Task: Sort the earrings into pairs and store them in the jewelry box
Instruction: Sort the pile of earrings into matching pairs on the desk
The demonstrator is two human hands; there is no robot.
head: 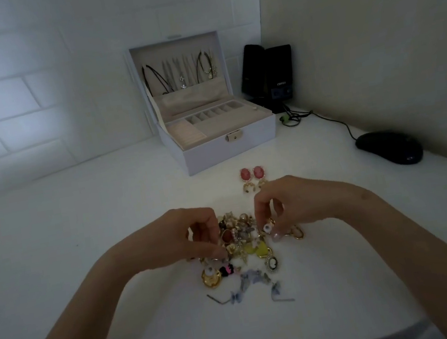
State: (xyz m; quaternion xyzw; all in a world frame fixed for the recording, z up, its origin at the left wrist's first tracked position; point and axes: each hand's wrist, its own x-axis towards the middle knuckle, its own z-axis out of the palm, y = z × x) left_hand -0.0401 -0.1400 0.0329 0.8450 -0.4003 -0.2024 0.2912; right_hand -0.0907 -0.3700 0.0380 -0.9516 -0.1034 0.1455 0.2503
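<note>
While both hands work in the heap of earrings (240,243) on the white table (80,237), the step in hand looks like the sorting: finding matches in the pile, not yet the storing. The left hand (194,233) has its fingers (215,252) curled down into the heap's left edge, pinched close, but whether they hold a piece I cannot tell. The right hand (287,203) pinches at the heap's right side, just beside a small white earring (267,228); whether it grips that one is also unclear. One pair (253,179) seems already matched: two pink oval earrings with gold drops lie side by side, apart from the heap, between it and the box (221,146). The box stands open at the back of the table, lid up, with necklaces hanging in the lid; its tray compartments look empty of earrings, though they are too small to be sure. The next move likely calls for lifting one piece free without dragging tangled neighbours, then finding its twin. Counted: one box, one sorted pair, one heap of perhaps two dozen loose pieces, too jumbled to count exactly. Several pale blue pieces (249,280) lie at the near edge.
</note>
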